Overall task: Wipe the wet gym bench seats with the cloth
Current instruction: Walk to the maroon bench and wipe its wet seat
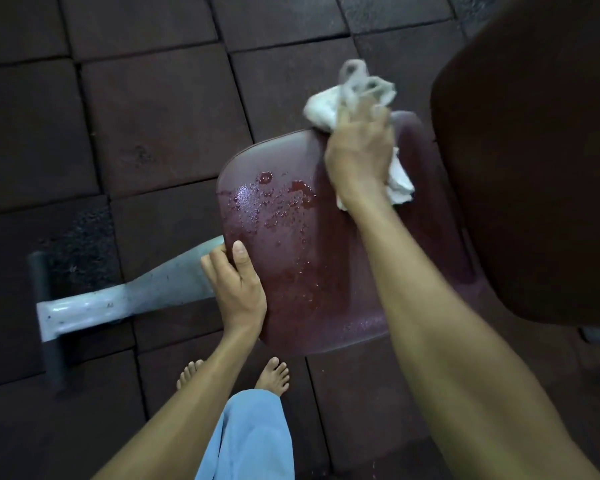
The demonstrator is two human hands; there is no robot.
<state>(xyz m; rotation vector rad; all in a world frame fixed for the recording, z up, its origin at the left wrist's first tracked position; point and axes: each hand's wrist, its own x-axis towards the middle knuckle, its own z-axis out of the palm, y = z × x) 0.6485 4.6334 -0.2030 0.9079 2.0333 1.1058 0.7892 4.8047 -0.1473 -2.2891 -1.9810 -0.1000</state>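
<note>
Right hand [359, 157] presses cloth [321, 107] on wet seat [291, 237].

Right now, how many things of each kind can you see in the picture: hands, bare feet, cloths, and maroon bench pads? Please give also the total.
Hands: 2, the left hand on the seat edge and the right hand holding the cloth
Bare feet: 2, one and the other
Cloths: 1, the white cloth
Maroon bench pads: 2, the wet seat and the larger pad
Total: 7
</note>
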